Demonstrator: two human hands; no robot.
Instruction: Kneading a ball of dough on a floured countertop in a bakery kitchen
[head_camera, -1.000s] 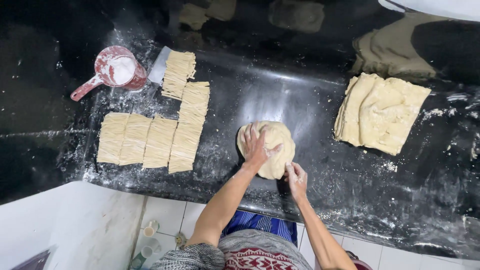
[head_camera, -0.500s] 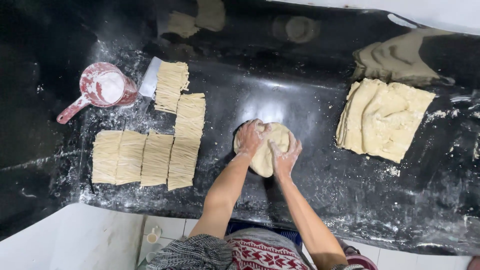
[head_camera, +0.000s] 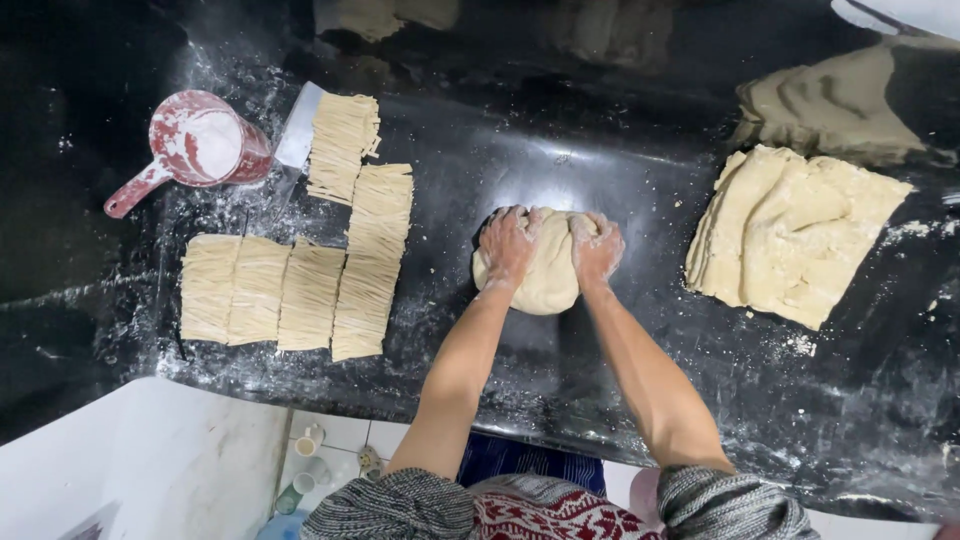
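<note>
Overhead view of a glossy black countertop (head_camera: 620, 150) dusted with flour. At far left, a red plastic measuring cup (head_camera: 200, 148) with a long handle, caked white with flour. Just right of it, a pale flat scraper blade (head_camera: 297, 138) partly under a bundle of cut noodles (head_camera: 342, 146). Below, five more bundles of thin, straw-coloured raw noodle strands (head_camera: 290, 292) laid side by side in neat rectangular stacks. At centre, two bare forearms reaching up from the lower edge, sleeves pushed to the elbows. Left hand (head_camera: 507, 246) floured, fingers curled, pressing down on the left top of a smooth, rounded beige dough ball (head_camera: 548, 278). Right hand (head_camera: 596, 246) likewise floured and curled over the right top, nearly touching the left. Dough directly beneath both palms, bulging out toward the body. Well apart at right, a slab of folded dough (head_camera: 790, 232), rough and layered, roughly square
</note>
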